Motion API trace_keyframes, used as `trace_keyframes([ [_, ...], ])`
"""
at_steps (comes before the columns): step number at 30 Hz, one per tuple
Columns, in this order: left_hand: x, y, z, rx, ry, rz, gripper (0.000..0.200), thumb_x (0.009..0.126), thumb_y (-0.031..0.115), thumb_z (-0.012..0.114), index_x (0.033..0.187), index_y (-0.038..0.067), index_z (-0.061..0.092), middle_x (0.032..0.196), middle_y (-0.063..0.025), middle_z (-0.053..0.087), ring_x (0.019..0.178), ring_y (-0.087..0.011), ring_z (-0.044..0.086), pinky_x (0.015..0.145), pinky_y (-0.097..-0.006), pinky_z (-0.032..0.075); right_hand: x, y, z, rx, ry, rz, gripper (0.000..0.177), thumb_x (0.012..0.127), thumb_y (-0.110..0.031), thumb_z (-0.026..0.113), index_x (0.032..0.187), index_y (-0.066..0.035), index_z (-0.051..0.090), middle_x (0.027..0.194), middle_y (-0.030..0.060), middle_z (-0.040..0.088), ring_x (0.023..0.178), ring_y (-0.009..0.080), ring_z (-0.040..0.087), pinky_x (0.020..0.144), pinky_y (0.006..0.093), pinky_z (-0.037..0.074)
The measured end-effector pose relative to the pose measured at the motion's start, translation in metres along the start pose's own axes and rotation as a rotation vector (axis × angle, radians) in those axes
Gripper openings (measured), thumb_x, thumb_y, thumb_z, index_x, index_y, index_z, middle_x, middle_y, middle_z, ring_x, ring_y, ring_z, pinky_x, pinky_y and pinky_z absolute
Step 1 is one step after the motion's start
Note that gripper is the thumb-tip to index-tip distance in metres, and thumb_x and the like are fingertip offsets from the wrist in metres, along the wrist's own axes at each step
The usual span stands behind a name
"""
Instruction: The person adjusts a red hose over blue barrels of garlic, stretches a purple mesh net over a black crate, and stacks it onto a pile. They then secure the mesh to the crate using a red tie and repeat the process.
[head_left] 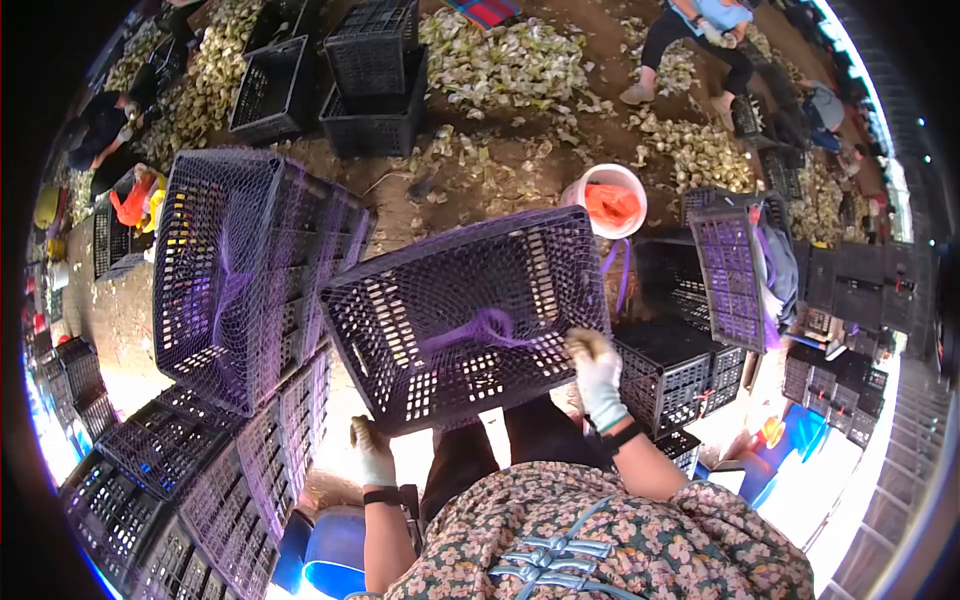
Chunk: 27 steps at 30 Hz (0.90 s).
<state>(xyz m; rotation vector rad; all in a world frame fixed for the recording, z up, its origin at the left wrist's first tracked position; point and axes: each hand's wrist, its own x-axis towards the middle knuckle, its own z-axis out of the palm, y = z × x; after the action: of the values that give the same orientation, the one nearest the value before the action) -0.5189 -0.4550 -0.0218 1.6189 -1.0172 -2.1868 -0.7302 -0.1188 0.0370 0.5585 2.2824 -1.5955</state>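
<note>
A black plastic crate (470,260) is tilted in front of my body, its open side facing me. Purple netting (490,325) covers it and bunches in a twist at its middle. My left hand (372,452), in a whitish glove, is closed at the crate's near left corner. My right hand (596,375), gloved as well, is closed on the right side near the lower corner. Whether the fingers pinch net, rim or both cannot be made out. No contents show inside the crate.
Netted crates (215,280) are stacked at my left, more crates (670,375) at my right. A white bucket (606,200) with orange-red material stands beyond. Crates (370,80) and heaps of pale bulbs (505,65) lie farther off. Another person (715,30) sits at upper right.
</note>
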Motion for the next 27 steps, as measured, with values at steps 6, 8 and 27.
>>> trace_keyframes([
  [6, 0.012, -0.016, -0.039, -0.454, -0.085, -0.18, 0.032, 0.087, 0.046, 0.062, 0.095, 0.016, 0.057, 0.062, 0.0077, 0.043, 0.051, -0.0041, 0.039, 0.044, -0.0167, 0.033, 0.026, 0.052, -0.063, 0.616, 0.129, 0.483, 0.033, 0.094, -0.025, 0.055, 0.117, -0.002, 0.055, 0.115, 0.0077, 0.06, 0.108, 0.0221, 0.055, 0.093, 0.0349, 0.045],
  [8, 0.007, -0.011, -0.02, -0.252, 0.044, -0.222, 0.029, 0.088, 0.043, 0.063, 0.085, 0.015, 0.058, 0.053, 0.0088, 0.029, 0.042, -0.002, 0.024, 0.037, -0.0164, 0.022, 0.031, 0.088, -0.07, 0.755, -0.022, 0.471, 0.034, 0.094, -0.026, 0.054, 0.118, -0.002, 0.054, 0.117, 0.0078, 0.06, 0.109, 0.0221, 0.055, 0.094, 0.034, 0.045],
  [27, 0.121, 0.111, 0.105, 0.516, -0.504, 0.112, 0.065, 0.091, 0.058, 0.043, 0.123, 0.002, 0.048, 0.111, -0.0079, 0.055, 0.097, -0.0168, 0.052, 0.084, -0.0289, 0.042, 0.07, 0.141, -0.064, 0.784, -0.088, 0.64, 0.047, 0.093, -0.033, 0.03, 0.12, -0.007, 0.059, 0.121, 0.0115, 0.061, 0.11, 0.0288, 0.057, 0.096, 0.0402, 0.043],
])
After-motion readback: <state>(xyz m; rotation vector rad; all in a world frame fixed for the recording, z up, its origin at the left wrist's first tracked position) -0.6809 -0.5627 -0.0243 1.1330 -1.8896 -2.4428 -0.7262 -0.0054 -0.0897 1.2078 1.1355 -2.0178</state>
